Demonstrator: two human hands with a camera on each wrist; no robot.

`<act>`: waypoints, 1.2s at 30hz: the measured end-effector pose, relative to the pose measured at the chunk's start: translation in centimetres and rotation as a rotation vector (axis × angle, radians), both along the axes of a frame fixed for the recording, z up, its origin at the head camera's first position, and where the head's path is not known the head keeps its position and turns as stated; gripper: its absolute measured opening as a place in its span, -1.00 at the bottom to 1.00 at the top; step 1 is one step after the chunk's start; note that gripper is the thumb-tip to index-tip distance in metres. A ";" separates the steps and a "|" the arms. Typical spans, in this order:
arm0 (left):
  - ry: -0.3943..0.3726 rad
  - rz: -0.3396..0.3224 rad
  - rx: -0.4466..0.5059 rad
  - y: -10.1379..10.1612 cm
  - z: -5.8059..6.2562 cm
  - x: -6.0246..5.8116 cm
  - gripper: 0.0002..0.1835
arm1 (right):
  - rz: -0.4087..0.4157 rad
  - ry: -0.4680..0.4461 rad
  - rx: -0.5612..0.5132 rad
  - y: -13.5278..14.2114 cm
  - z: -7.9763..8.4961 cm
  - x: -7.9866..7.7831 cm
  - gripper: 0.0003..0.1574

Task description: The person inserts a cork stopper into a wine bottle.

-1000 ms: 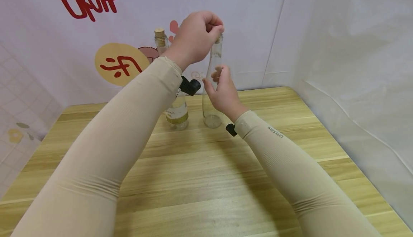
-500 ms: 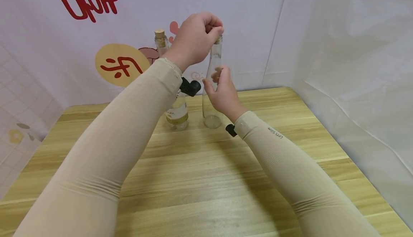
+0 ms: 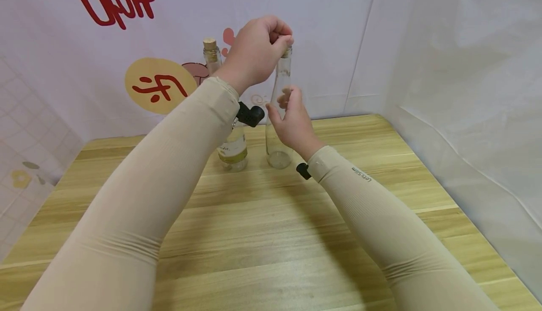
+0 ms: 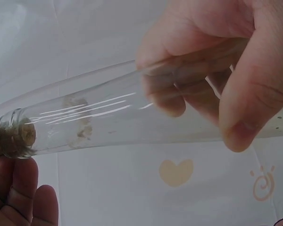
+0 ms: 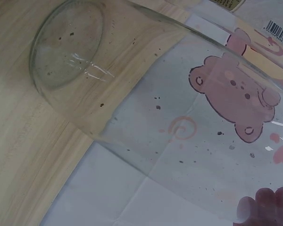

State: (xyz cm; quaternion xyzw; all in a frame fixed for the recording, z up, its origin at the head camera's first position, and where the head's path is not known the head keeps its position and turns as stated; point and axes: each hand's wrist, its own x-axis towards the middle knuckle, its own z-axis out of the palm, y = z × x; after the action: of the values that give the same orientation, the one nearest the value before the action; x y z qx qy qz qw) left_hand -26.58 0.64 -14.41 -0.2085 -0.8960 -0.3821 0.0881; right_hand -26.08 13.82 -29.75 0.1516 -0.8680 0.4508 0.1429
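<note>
A clear glass bottle [image 3: 278, 155] stands upright on the table, a cork [image 4: 28, 133] in its neck. My left hand [image 3: 258, 52] is at the bottle's mouth, pinching the top of the cork between thumb and fingers. Lower down, my right hand [image 3: 294, 123] holds the bottle's body; the left wrist view has its thumb on one side and the fingers round the other. The right wrist view looks along the bottle's base [image 5: 68, 44], with several fingertips [image 5: 266, 207] at the lower right corner. The cork's upper end is hidden by my left hand.
To the left, partly behind my left forearm, stands a second glass bottle [image 3: 233, 148] with a white and gold label and its own cork [image 3: 209, 43]. The wooden table [image 3: 254, 235] ends at a white printed cloth [image 3: 330, 33] behind; another pale cloth hangs at the right.
</note>
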 end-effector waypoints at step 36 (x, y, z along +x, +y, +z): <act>-0.020 0.025 -0.028 0.5 0.0 -0.6 -0.60 | 0.019 -0.005 -0.006 0.3 0.0 -0.8 -0.24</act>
State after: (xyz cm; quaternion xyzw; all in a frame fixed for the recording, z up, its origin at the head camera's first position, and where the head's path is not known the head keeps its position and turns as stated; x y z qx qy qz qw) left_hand -27.13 1.13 -14.39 -0.1944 -0.9046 -0.3705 0.0810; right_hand -26.83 14.15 -29.74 0.1583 -0.8654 0.4553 0.1368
